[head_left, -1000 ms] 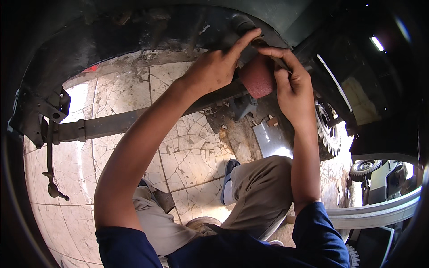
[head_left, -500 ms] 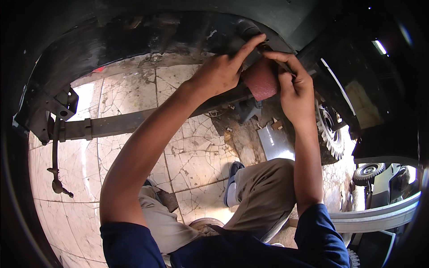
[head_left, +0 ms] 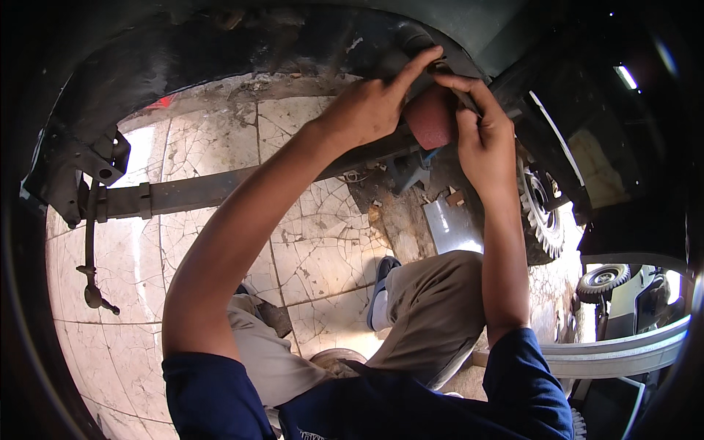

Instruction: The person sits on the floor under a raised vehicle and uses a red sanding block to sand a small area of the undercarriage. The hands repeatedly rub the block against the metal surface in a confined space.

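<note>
A reddish sheet of sandpaper (head_left: pixel 429 121) hangs curved between my two hands, under the dark metal body panel (head_left: pixel 315 48). My left hand (head_left: pixel 370 106) is closed at the sheet's left edge. Its index finger stretches up to a small dark metal part (head_left: pixel 438 67) by the panel's edge; the thumb and the other fingertips are mostly hidden. On the other side, my right hand (head_left: pixel 485 139) pinches the sandpaper's right edge between thumb and bent fingers. The right index fingertip reaches to the same dark part, close to the left one.
A long dark metal bar (head_left: pixel 194 192) crosses below my forearms, and a bracket with a hanging rod (head_left: pixel 90 249) is at the left. Underneath are cracked floor tiles (head_left: pixel 315 257) and a shiny metal sheet (head_left: pixel 449 226). Toothed tyres (head_left: pixel 541 209) and a curved pale rail (head_left: pixel 616 352) lie right.
Both hands have shifted slightly upward with the sandpaper, whose lower edge sits a little higher. The view has moved slightly. The grips look unchanged.
</note>
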A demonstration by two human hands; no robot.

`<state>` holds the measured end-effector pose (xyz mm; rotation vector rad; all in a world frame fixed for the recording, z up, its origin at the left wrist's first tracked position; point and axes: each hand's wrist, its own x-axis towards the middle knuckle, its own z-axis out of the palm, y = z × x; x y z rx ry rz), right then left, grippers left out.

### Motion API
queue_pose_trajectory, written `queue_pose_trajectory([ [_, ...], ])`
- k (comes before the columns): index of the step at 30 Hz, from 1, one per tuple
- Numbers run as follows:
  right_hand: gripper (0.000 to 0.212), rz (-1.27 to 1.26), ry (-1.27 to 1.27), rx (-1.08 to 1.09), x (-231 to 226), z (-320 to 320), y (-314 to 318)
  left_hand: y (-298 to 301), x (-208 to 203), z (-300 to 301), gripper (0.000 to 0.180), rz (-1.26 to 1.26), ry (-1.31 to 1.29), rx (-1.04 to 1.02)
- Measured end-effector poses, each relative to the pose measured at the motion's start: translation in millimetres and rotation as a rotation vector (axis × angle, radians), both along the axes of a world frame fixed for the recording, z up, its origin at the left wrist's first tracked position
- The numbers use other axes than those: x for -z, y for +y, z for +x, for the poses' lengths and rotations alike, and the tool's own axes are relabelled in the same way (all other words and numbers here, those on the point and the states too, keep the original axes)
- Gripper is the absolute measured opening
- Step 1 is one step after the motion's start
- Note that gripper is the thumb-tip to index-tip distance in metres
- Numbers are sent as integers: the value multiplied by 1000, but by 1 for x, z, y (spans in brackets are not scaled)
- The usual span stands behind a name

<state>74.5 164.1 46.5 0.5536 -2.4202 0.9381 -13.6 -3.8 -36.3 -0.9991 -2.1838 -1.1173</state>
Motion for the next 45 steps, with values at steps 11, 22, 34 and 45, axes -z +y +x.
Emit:
queue_pose_trajectory([
  [11,41,-106,55,-133,3,-9,3,-2,-5,0,90,20,107,0],
  [22,38,-89,109,-139,4,-9,3,-13,-24,8,81,-209,125,-190],
  [34,38,-199,46,-186,11,-12,10,-4,-35,10,43,47,38,-29],
  [45,42,-217,114,-143,24,-17,12,11,-30,16,32,356,4,5],
])
